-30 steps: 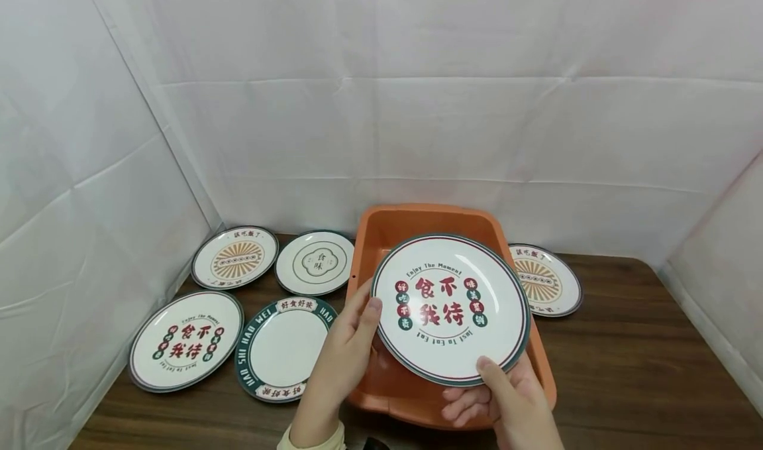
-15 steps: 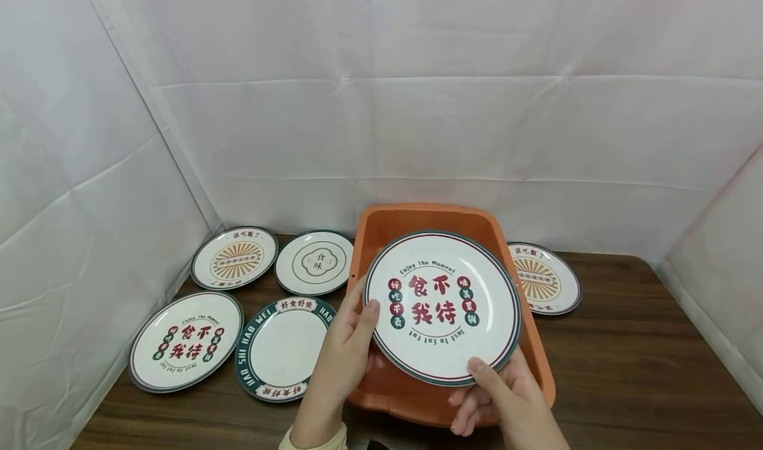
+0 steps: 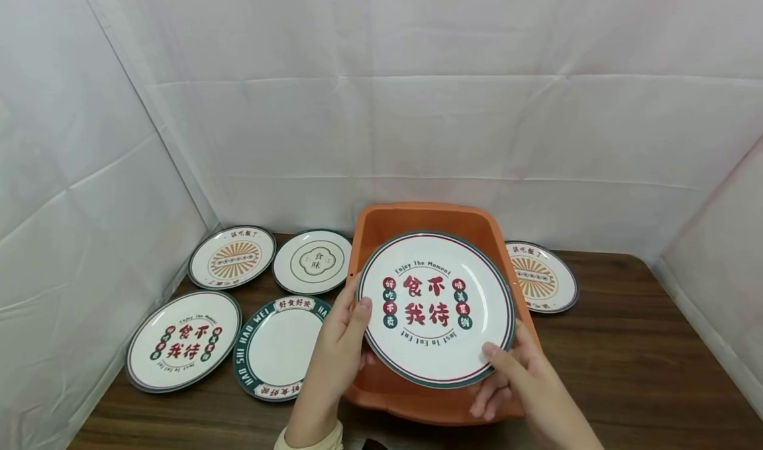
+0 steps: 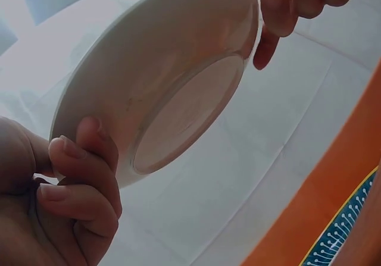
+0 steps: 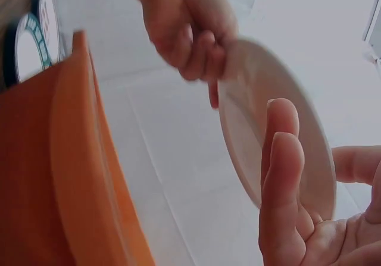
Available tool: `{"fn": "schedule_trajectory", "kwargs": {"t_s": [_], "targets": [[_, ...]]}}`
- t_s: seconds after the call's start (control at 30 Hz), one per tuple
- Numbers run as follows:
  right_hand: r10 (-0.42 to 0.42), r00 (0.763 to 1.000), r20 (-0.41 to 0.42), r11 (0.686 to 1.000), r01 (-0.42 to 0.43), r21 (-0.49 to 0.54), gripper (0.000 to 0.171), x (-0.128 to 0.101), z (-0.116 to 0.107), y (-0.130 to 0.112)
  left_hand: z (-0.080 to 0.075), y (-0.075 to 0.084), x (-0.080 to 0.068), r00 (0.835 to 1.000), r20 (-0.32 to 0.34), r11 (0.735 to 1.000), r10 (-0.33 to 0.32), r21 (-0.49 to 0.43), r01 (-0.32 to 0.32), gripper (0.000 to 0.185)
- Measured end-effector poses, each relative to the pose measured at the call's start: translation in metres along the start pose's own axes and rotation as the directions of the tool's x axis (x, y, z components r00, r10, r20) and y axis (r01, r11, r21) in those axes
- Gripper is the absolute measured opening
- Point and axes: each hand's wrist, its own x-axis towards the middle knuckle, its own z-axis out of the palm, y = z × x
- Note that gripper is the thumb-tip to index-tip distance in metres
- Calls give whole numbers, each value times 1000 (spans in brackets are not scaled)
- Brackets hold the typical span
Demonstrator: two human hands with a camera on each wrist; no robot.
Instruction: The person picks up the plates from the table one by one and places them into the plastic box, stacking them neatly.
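Left of the orange tub, four printed plates lie flat on the wooden table. My left hand pinches the left rim of the red-lettered plate, thumb on top and fingers curled beneath. That plate hangs tilted above the tub, not touching it. My right hand holds the lower right rim with the thumb over the edge; its fingers look loose underneath. Right of the tub lies a sunburst plate. With so light a grip, I judge the glazed plate could slip and strike the tub's rim.
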Motion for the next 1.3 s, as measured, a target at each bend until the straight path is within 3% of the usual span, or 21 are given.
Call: {"fn": "schedule_trajectory", "kwargs": {"t_s": [0.13,0.27,0.4,0.53,0.7,0.9,1.17,1.3], "targets": [[-130,990,-47,990,127,-64,50,2,-12,-4,0,1,-1,1000,5,1000,5,-1,-5,43],[-205,976,-77,974,196,-117,49,5,-22,-7,0,2,-1,1000,20,1000,1,-4,-1,41],[-230,965,-124,968,213,-132,48,8,-25,-6,1,1,0,1000,25,1000,-7,-1,7,40],[-255,959,-120,964,242,-111,42,11,-25,-5,2,0,-1,999,30,1000,-18,0,18,39],[-213,964,-159,972,193,-132,41,14,-26,-8,2,3,1,997,59,998,-39,45,37,38],[-230,956,-184,964,197,-180,40,18,-27,-19,0,12,11,997,79,994,15,110,-24,37],[-370,915,-160,921,339,-193,36,26,-31,-37,-1,23,32,999,-23,986,49,157,-45,38],[-395,901,-179,912,362,-193,36,31,-31,-40,0,22,41,992,-73,981,100,171,-86,36]]}}
